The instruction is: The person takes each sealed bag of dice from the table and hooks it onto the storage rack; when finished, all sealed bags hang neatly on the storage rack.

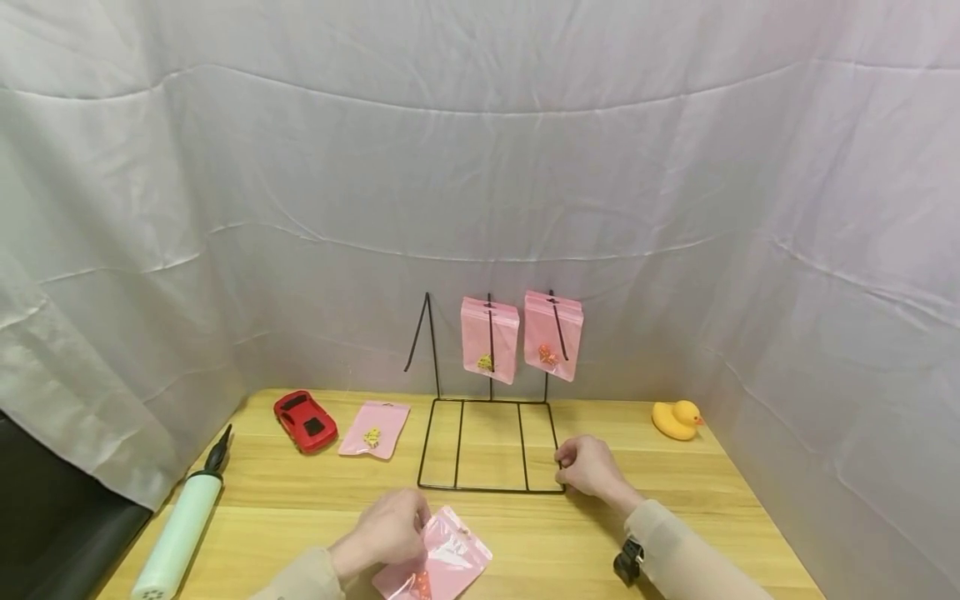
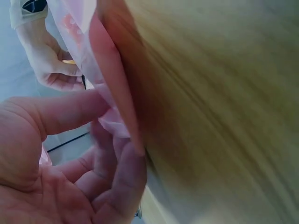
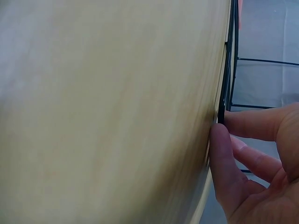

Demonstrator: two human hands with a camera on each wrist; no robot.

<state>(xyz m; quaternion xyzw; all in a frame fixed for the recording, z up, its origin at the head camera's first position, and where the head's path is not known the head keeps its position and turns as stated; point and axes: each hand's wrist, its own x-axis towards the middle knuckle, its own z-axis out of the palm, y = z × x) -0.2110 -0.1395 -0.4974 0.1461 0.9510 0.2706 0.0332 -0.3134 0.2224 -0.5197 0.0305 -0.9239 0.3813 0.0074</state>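
A black wire rack [image 1: 491, 489] stands on the wooden table [image 1: 300, 533], and everything else sits around it. Just in front of the rack's near edge, the left hand [image 1: 388, 525] pinches a pink pouch [image 1: 453, 554] by its side, thumb against fingers, a hold that presumably suits a limp packet, since it leaves the punched top uncovered. At the rack's near right corner, the right hand [image 1: 592, 467] nips the thin frame between thumb and fingertip, most likely to steady so light a stand. The rack's slanting hooks seem shaped to take the pouches by their top holes: a yellow-filled pouch [image 1: 477, 337] hangs on its middle hook and a red-filled pouch [image 1: 542, 332] on its right one. Just left of the rack, a flat pouch [image 1: 386, 421] with yellow contents lies face up. Counting up, there is one rack with three hooks, and four pouch fronts show: two hanging, one lying, one in hand; the doubled edges on the hooks may mean further pouches behind, which cannot be counted from here. There is also one red toy car [image 1: 305, 422] and, farther off, one pale green hand pump [image 1: 178, 533], both left of the rack, and one yellow duck [image 1: 675, 419] well to its right.
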